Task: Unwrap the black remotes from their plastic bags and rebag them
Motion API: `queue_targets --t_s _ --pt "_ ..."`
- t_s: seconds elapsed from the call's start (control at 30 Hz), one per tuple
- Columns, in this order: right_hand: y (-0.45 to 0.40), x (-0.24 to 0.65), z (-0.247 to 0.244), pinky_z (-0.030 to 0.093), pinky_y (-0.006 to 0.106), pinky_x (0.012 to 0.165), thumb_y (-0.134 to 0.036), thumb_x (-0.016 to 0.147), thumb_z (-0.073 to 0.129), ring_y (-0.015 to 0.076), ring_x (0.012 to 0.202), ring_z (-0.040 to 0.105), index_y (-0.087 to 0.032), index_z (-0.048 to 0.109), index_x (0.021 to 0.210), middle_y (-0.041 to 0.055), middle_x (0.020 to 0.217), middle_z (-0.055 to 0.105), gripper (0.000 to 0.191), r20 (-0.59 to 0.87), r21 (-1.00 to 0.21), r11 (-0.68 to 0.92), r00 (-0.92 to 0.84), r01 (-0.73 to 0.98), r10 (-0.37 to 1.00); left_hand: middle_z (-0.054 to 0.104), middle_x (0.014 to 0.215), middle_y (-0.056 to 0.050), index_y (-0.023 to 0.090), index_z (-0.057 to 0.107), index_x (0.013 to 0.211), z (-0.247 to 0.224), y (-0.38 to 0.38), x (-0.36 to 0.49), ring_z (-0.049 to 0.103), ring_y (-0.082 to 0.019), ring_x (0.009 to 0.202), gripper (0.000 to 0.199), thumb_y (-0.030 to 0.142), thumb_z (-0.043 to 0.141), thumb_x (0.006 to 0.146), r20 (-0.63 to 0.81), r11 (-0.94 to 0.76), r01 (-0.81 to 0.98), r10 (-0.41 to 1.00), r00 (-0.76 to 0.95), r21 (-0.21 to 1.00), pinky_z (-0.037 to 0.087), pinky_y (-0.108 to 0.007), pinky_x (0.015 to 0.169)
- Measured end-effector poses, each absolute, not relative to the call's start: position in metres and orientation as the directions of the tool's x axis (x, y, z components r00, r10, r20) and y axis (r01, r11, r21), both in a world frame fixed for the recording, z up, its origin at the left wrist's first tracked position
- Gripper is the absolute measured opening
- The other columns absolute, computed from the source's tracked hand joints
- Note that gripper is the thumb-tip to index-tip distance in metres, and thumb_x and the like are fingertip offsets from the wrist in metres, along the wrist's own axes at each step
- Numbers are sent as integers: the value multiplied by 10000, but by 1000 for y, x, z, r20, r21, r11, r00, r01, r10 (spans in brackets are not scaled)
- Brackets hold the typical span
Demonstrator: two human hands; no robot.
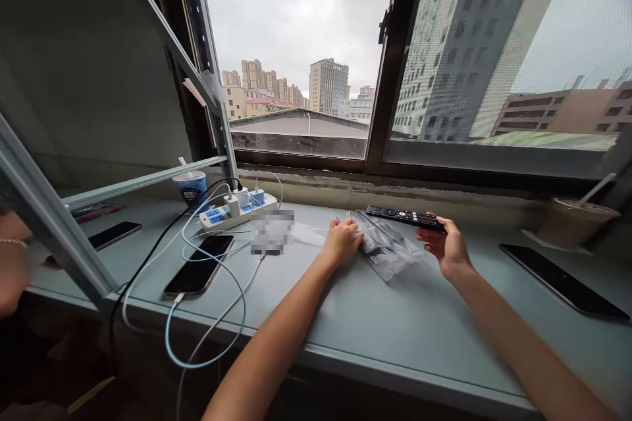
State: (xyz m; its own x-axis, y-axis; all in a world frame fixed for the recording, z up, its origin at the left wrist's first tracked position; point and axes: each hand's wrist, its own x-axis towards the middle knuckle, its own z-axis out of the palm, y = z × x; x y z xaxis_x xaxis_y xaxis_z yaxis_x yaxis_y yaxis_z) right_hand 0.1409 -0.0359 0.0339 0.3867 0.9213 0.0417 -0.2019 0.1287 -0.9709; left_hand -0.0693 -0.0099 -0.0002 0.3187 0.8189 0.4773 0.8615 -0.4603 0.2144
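My right hand is closed on one end of a black remote control, thumb on top and fingers curled beneath. The remote is held a little above the table, its button side up and its far end pointing left. Under and beside it lies a crumpled clear plastic bag with something dark showing in it, which I cannot make out. My left hand rests at the bag's left edge, fingers curled and closed on the plastic; the fingertips are partly hidden.
A power strip with chargers and looping cables stands left, beside a phone on a cable. A blue cup stands behind a metal shelf post. At right are a dark tablet and a drink cup. Another person's arm shows far left.
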Motion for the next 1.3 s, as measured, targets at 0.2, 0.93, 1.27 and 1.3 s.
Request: queue_targets --t_s 0.2,0.93,1.27,1.3 --pt "-41 137 38 365 230 350 -397 711 555 163 493 579 -227 578 1102 52 674 671 427 176 -977 204 318 -56 931 597 925 -40 181 577 720 2 -7 -66 552 -154 825 166 118 449 806 482 -449 857 826 291 252 306 -341 864" --pt "-48 130 24 442 239 561 0 675 404 152 826 570 -285 711 800 -31 1184 584 437 893 -263 658 -80 705 443 596 968 -6 210 607 736 14 -3 -78 543 -129 861 213 247 449 874 652 -456 828 743 152 326 262 -336 895" --pt "-53 133 30 379 187 487 87 671 387 119 782 554 -346 715 800 -84 1195 571 559 915 45 559 -258 828 309 574 1029 -43 198 589 903 3 -9 -77 531 -180 956 160 181 556 747 520 -447 848 815 255 284 288 -348 898" --pt "-53 133 31 379 188 486 88 671 387 120 780 552 -345 716 798 -84 1190 574 558 917 37 556 -249 830 310 580 1016 -42 193 594 852 3 -8 -77 540 -175 936 117 161 524 764 508 -436 855 823 253 281 289 -347 895"
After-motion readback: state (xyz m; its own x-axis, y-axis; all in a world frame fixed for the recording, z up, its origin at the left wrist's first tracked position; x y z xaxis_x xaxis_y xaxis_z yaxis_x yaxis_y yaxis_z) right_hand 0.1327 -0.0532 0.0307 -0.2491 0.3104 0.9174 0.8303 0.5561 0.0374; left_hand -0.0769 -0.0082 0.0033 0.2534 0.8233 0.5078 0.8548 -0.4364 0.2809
